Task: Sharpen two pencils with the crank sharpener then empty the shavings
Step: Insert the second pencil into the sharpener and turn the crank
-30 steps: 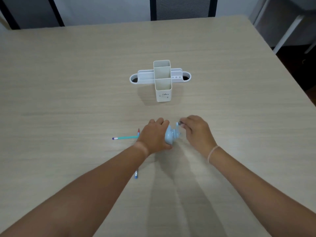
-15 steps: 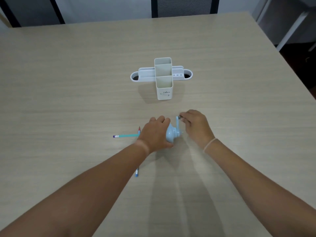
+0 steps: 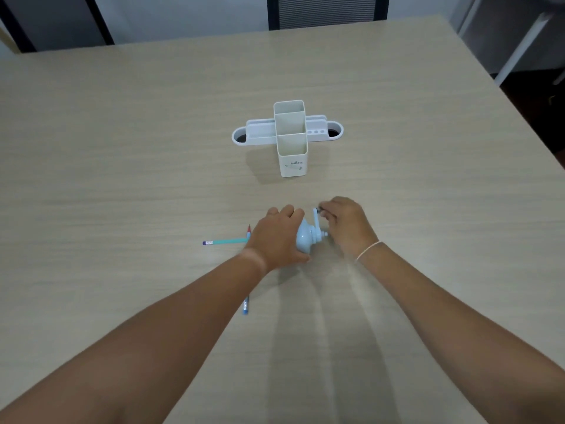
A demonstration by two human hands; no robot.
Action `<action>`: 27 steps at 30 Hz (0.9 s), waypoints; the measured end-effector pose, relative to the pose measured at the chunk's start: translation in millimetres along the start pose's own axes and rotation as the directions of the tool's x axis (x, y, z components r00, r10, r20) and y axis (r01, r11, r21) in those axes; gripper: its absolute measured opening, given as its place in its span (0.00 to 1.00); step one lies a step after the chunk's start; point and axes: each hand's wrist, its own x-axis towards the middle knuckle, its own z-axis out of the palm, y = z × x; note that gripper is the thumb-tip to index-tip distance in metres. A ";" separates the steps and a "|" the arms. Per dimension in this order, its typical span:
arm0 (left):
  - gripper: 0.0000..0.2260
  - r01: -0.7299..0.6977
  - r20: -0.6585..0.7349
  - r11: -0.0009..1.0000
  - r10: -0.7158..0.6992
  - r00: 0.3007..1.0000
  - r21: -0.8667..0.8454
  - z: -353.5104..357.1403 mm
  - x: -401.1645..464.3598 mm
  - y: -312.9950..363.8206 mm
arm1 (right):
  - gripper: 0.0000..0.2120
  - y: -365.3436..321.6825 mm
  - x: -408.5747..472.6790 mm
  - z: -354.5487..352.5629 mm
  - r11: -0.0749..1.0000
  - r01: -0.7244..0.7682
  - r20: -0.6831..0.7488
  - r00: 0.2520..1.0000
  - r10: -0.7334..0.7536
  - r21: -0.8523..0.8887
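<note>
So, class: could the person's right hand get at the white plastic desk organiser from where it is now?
Probably yes. The right hand is pinching the crank of the pale blue crank sharpener, so it must let go first. Only bare wooden table lies between it and the white plastic desk organiser.

The bench (image 3: 122, 148) lies bare along its left edge and across the far left corner, and bare again along the right edge. Toward the far edge at the middle, a white desk organiser (image 3: 289, 139) stands upright as the tallest obstacle. Between it and the hands runs an open strip of bench. Toward the near edge, the left hand (image 3: 276, 238) and right hand (image 3: 347, 226) flank the blue sharpener (image 3: 307, 238), filling the middle. Two pencils lie flat just left of them: a teal pencil (image 3: 226, 241) and a blue pencil (image 3: 245, 307).
</note>
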 end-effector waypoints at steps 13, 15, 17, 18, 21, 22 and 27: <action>0.28 -0.007 0.015 1.000 0.007 1.000 0.016 -2.9 -2.0 2.2 | 0.10 -3.3 -0.9 -3.9 1.000 0.017 -0.012 1.000 -0.017 -0.004; 0.28 -0.006 0.011 1.000 0.006 1.000 0.017 -1.9 -1.6 1.5 | 0.12 8.6 -14.8 14.1 0.995 -0.063 0.139 0.987 0.074 -0.078; 0.28 -0.013 0.014 1.000 0.013 1.000 0.021 -1.6 -1.7 0.8 | 0.16 11.5 -54.8 20.1 0.999 -0.022 0.105 0.994 0.025 -0.024; 0.28 -0.021 0.017 1.000 0.021 1.000 0.021 -1.8 -1.4 0.5 | 0.16 5.3 -74.8 14.4 0.999 0.006 0.071 0.997 -0.009 0.041; 0.27 -0.026 0.012 0.999 0.026 1.000 0.031 -2.3 -1.8 0.5 | 0.14 -10.8 -82.4 -6.9 0.987 0.124 -0.115 0.987 -0.112 0.099; 0.27 -0.023 0.012 0.999 0.022 1.000 0.034 -2.2 -1.4 1.0 | 0.14 -14.1 -69.1 -12.6 0.986 0.140 -0.157 0.980 -0.125 0.090; 0.28 -0.012 0.009 1.000 0.012 1.000 0.016 -1.4 -1.8 1.4 | 0.10 -0.1 -4.3 -1.6 0.998 0.041 -0.113 0.993 -0.035 0.051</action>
